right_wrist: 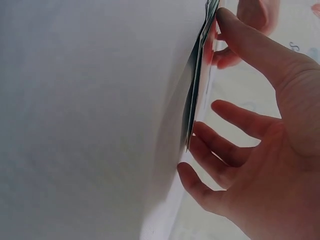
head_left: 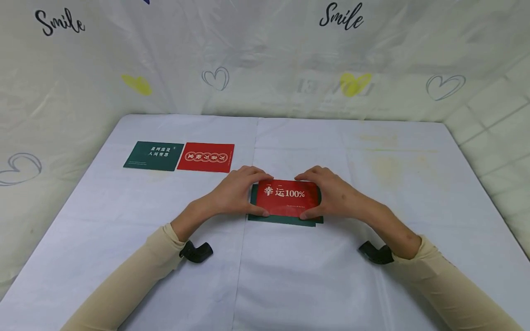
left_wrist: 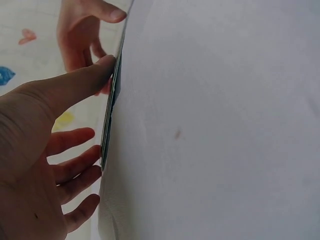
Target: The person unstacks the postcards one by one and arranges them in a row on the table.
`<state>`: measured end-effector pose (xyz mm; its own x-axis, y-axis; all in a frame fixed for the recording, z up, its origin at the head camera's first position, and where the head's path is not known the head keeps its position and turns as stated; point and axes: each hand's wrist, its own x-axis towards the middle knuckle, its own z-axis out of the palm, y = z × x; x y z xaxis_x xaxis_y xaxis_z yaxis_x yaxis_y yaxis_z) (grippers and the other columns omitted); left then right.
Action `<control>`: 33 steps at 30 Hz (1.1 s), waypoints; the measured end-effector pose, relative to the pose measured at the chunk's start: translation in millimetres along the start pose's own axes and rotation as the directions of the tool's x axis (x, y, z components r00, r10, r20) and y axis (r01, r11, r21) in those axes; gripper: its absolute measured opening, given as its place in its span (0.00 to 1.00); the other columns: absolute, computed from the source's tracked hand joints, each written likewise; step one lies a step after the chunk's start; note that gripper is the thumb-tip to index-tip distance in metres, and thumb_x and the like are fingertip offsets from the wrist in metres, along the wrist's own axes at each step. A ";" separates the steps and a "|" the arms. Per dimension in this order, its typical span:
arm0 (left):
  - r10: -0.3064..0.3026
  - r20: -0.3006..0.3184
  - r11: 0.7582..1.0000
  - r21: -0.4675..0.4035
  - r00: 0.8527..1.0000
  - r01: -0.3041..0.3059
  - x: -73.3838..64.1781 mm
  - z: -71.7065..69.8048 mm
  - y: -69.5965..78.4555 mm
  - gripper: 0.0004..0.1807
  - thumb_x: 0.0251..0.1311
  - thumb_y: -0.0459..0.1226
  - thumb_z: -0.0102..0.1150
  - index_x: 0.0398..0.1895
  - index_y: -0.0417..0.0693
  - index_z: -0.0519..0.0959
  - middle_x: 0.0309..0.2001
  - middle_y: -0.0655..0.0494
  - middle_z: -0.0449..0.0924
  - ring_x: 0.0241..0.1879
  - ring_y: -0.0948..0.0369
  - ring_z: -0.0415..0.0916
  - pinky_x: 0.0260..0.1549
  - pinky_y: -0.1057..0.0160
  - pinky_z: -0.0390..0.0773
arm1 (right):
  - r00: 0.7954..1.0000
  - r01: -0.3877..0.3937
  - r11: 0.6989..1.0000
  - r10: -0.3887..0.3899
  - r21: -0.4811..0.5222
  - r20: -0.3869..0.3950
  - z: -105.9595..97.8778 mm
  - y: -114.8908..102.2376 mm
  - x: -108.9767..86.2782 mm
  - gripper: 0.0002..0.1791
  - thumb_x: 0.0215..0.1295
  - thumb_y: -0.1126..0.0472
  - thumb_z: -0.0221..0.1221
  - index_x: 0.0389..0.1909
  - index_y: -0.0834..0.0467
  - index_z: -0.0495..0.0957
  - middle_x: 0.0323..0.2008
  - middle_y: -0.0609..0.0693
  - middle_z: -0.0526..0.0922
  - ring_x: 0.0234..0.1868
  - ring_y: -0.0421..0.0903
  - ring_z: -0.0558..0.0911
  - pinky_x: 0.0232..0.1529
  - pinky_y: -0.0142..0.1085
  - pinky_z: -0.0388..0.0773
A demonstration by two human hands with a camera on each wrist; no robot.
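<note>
Red card tops offset green cards; left hand and right hand clamp the ends between thumb and fingers; we should square edges gently.

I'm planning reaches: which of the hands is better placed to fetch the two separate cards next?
Likely the left hand: it is closer to the separate green card and red card. The right hand is farther, across the card stack.
</note>
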<state>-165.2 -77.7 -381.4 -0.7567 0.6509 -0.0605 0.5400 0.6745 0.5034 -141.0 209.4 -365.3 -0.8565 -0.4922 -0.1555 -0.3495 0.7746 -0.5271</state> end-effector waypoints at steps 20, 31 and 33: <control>0.022 0.000 1.000 -0.002 1.000 -0.022 -2.3 -1.0 1.8 0.48 0.45 0.54 0.82 0.73 0.58 0.73 0.70 0.53 0.73 0.71 0.54 0.67 0.65 0.48 0.78 | 0.999 0.049 0.995 -0.047 -0.084 0.027 0.4 -7.1 -5.4 0.49 0.47 0.47 0.81 0.71 0.52 0.72 0.62 0.53 0.77 0.64 0.52 0.75 0.54 0.49 0.87; 0.026 0.016 1.000 0.007 1.000 -0.026 -5.7 -0.8 3.1 0.49 0.45 0.54 0.82 0.73 0.60 0.72 0.69 0.55 0.73 0.71 0.55 0.66 0.65 0.48 0.79 | 0.997 0.075 0.988 -0.071 -0.136 0.039 1.2 -11.9 -7.8 0.50 0.47 0.45 0.81 0.72 0.51 0.71 0.61 0.50 0.77 0.63 0.50 0.76 0.55 0.48 0.86; 0.029 0.016 1.000 0.007 0.999 -0.029 -6.0 -0.9 3.1 0.49 0.44 0.54 0.82 0.73 0.60 0.72 0.69 0.55 0.73 0.71 0.55 0.66 0.64 0.49 0.79 | 0.997 0.076 0.985 -0.070 -0.153 0.042 1.1 -13.5 -8.4 0.51 0.47 0.45 0.81 0.73 0.51 0.70 0.62 0.49 0.77 0.62 0.49 0.76 0.55 0.48 0.87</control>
<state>-159.4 -79.8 -378.7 -0.7345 0.6760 -0.0599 0.5646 0.6576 0.4987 -128.7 202.7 -357.9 -0.8131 -0.5617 -0.1531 -0.4674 0.7865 -0.4037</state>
